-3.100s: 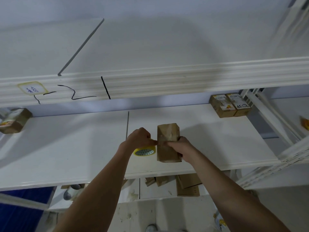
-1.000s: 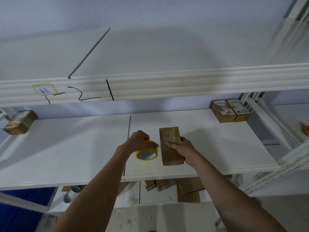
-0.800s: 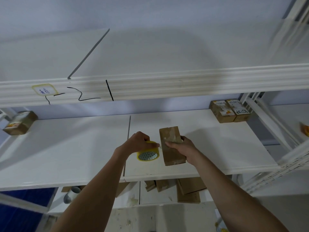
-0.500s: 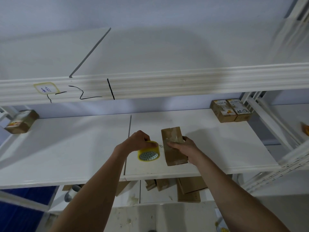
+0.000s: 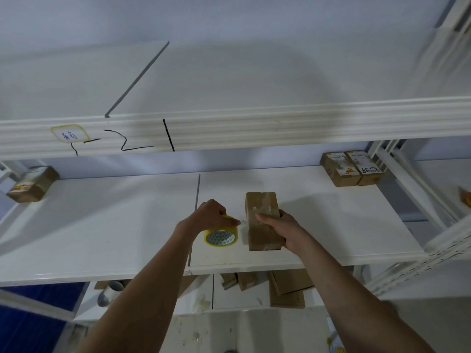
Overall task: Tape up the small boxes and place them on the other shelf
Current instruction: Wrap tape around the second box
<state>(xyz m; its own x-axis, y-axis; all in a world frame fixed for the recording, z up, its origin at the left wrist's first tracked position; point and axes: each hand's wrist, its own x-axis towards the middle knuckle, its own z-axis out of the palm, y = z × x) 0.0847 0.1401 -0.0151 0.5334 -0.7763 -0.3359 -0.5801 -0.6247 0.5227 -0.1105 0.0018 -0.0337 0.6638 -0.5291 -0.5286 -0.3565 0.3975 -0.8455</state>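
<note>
A small brown cardboard box with clear tape across its top is stood on the white middle shelf, near the front edge and just right of the seam between the two shelf boards. It is held by the right hand, whose fingers are curled round its right side with the thumb laid across its top; the fingers behind the box are hidden. A yellow roll of tape is gripped from above by the left hand, just left of the box; much of the roll's top is covered by the hand. A thin strand between roll and box is too faint to make out.

Two labelled brown boxes are set at the shelf's back right corner, and one labelled brown box at the far left end. Open shelf surface lies between them. Flattened brown cardboard pieces on the lower shelf are partly hidden by the shelf edge and the right forearm.
</note>
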